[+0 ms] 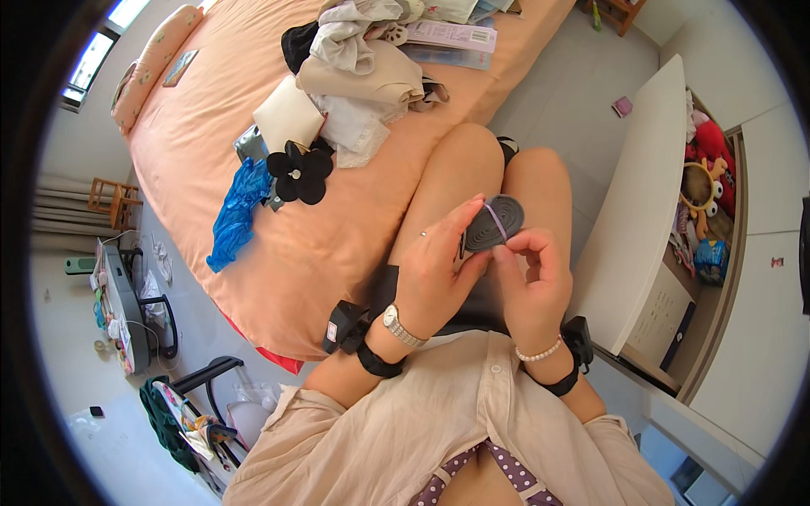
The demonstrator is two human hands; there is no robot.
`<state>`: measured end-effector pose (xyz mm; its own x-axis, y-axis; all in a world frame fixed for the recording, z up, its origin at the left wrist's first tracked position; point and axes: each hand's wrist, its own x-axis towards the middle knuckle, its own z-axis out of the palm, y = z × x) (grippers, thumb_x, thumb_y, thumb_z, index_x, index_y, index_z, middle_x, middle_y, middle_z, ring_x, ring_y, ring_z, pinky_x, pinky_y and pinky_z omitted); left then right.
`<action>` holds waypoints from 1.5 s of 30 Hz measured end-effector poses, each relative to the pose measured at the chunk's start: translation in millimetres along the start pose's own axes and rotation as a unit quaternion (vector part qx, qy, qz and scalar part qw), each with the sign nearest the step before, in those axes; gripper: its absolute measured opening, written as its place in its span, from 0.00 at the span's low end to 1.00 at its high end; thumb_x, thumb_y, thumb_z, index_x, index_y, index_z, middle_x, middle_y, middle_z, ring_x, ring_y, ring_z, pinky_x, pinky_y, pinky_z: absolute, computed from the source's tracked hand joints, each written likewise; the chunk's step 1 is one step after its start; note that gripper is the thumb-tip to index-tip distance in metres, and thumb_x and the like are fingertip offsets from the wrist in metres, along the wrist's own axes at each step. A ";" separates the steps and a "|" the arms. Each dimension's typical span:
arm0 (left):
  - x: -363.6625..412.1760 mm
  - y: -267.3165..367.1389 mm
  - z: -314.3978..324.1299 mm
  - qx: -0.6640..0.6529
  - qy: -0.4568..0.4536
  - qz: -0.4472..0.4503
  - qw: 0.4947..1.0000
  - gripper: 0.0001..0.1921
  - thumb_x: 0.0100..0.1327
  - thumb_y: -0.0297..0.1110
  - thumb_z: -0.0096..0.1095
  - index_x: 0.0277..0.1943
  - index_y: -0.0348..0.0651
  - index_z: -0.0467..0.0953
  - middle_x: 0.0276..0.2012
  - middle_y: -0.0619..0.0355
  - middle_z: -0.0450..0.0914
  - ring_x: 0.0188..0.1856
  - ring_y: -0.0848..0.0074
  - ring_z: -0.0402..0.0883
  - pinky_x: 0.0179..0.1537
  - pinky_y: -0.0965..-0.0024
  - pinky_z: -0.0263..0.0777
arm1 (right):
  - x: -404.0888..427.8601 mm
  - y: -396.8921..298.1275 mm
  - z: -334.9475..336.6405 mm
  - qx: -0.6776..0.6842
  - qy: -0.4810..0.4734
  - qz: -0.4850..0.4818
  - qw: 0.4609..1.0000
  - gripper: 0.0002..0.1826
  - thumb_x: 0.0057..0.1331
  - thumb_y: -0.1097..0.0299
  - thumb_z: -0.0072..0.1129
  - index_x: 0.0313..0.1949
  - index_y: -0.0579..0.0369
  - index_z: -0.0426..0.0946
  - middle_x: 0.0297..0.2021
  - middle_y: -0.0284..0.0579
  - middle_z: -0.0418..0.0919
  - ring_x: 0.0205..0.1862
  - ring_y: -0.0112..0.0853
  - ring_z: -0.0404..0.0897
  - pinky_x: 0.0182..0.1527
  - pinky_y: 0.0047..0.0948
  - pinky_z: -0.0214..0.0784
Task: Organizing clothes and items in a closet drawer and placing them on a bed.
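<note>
A coiled dark grey fabric strap (pixel 486 229), with a thin lilac band across its face, is held above my knees. My left hand (pixel 436 262) grips the roll from its left side, thumb below and fingers behind. At its lower right edge, the thumb and curled index finger of my right hand (pixel 533 269) pinch near the end of the lilac band. On the bed to the left lie a black flower-shaped item (pixel 300 172), a crumpled blue plastic bag (pixel 239 212) and a cream square pouch (pixel 288 115). Beyond them sits a pile of folded clothes (pixel 361 73).
An open drawer (pixel 639 190) at my right holds soft toys and a blue pack (pixel 711 260). The peach bedsheet (pixel 304 272) extends along my left. Flat packages (pixel 452 37) rest at the bed's far side, and a small pink item (pixel 623 107) lies on the floor.
</note>
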<state>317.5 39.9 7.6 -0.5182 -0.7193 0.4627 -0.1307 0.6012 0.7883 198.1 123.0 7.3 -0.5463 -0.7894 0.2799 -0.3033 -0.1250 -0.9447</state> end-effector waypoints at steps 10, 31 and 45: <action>0.5 4.8 -0.5 -0.034 0.021 0.024 0.999 0.29 0.55 0.17 0.67 0.61 0.34 0.69 0.60 0.41 0.76 0.55 0.52 0.80 0.53 0.62 0.75 | -3.6 -7.4 -3.0 0.104 0.013 0.066 0.992 0.10 0.64 0.77 0.64 0.44 0.60 0.74 0.41 0.39 0.76 0.44 0.24 0.75 0.47 0.23 0.69; 2.1 4.6 -22.6 -0.300 -0.100 -0.076 0.946 0.29 0.57 0.24 0.72 0.62 0.36 0.70 0.56 0.54 0.70 0.57 0.73 0.72 0.54 0.73 0.70 | 11.3 -15.8 -27.7 0.198 -0.164 0.055 0.965 0.29 0.65 0.70 0.66 0.63 0.63 0.66 0.58 0.46 0.72 0.60 0.33 0.71 0.62 0.32 0.64; -5.6 16.6 -27.2 -0.191 -0.112 -0.065 0.973 0.25 0.60 0.29 0.72 0.58 0.32 0.71 0.48 0.53 0.71 0.48 0.75 0.74 0.48 0.77 0.69 | 8.4 -23.2 -34.9 -0.001 -0.152 -0.065 0.986 0.28 0.61 0.65 0.70 0.57 0.62 0.70 0.50 0.46 0.70 0.49 0.34 0.74 0.50 0.28 0.69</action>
<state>341.2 44.5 29.2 -0.6945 -0.6612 0.2836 0.0940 0.3074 0.9469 173.2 140.2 37.6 -0.2438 -0.9105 0.3341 -0.3566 -0.2362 -0.9039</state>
